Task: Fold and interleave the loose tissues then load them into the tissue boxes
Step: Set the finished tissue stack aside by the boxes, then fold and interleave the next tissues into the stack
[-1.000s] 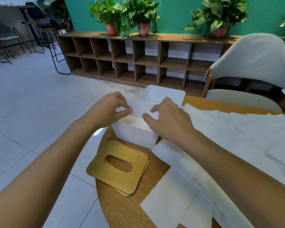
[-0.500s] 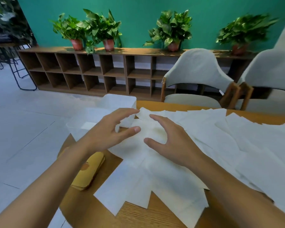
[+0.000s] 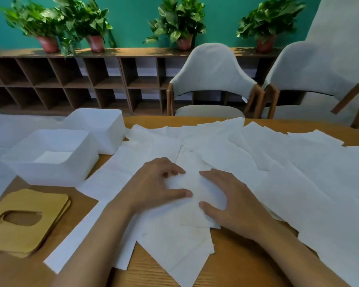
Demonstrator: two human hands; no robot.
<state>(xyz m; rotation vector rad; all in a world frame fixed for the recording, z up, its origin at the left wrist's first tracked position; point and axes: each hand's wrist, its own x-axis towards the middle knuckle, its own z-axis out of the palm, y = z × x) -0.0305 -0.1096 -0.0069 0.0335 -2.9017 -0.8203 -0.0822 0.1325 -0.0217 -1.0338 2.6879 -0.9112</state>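
Observation:
Several loose white tissues (image 3: pixel 278 166) lie spread over the wooden table (image 3: pixel 236 266). My left hand (image 3: pixel 155 187) and my right hand (image 3: pixel 232 201) rest side by side on one tissue (image 3: pixel 195 195) near the table's middle, fingers spread and touching the paper. Two white tissue boxes without lids stand at the left: the nearer box (image 3: pixel 50 162) holds a folded tissue (image 3: pixel 52 157) at its bottom, and the farther box (image 3: pixel 100 127) sits behind it.
Two stacked wooden lids (image 3: pixel 27 220) with an oval slot lie at the table's left edge. Two grey chairs (image 3: pixel 211 79) stand behind the table. A low wooden shelf (image 3: pixel 71 79) with potted plants runs along the green wall.
My hands left the nearer box and moved right onto the loose tissues, now pressing lower onto one sheet. My head turned right, so the boxes and lids sit further left.

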